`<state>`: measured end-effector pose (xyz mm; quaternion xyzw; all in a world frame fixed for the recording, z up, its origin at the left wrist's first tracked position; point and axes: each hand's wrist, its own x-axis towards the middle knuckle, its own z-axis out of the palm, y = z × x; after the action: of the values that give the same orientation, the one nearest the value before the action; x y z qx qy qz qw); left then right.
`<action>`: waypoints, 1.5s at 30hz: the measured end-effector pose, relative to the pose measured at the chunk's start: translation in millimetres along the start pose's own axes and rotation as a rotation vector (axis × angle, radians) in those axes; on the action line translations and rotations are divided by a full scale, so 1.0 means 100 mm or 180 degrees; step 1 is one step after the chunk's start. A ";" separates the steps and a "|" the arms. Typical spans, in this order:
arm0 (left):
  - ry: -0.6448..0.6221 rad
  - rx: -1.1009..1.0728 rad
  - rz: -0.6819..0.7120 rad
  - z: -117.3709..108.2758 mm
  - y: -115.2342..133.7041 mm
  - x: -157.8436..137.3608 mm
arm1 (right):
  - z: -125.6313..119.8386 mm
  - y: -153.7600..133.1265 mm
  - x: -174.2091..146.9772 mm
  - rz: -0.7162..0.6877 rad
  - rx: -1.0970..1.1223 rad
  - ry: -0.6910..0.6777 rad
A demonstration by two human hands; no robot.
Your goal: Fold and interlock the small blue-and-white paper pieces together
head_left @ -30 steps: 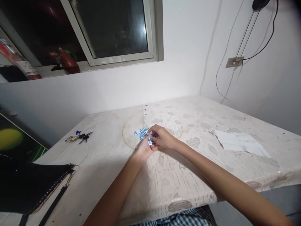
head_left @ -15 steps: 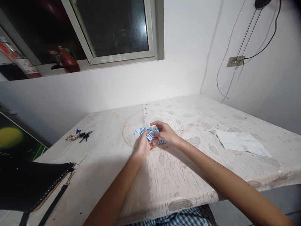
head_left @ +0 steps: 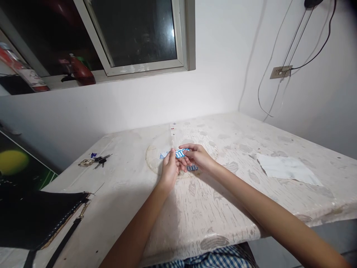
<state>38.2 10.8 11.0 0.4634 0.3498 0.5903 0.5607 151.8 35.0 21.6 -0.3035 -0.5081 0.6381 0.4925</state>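
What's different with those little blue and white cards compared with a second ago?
The left hand and right hand have lifted a little away from the person and now pinch one blue and white card between them. Another card now lies uncovered beneath the right hand. The keys, black bag and white paper lie as before.

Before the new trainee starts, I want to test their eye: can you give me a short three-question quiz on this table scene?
1. True or false: both hands hold the blue-and-white cards.
2. What lies on the table far left of the hands? A keys B cup C phone
3. Fill in: the white cloth lies to the person's ____.

Key: 1 true; 2 A, the keys; 3 right.
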 end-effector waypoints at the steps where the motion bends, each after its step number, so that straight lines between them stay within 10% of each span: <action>1: 0.0028 0.0024 -0.0010 0.00 0.00 0.00 | 0.00 0.01 0.00 -0.0005 -0.0059 -0.0007; 18: 0.0452 0.0699 0.0332 -0.01 -0.08 0.00 | 0.16 -0.02 -0.08 0.0038 -0.0221 -0.0016; 45: 0.0078 0.0627 0.0355 0.06 0.07 -0.08 | 0.07 -0.05 -0.10 0.0049 0.0425 0.0246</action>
<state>40.5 1.4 18.2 0.5278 0.3866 0.5890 0.4744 150.3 23.2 27.5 -0.2983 -0.4426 0.6622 0.5260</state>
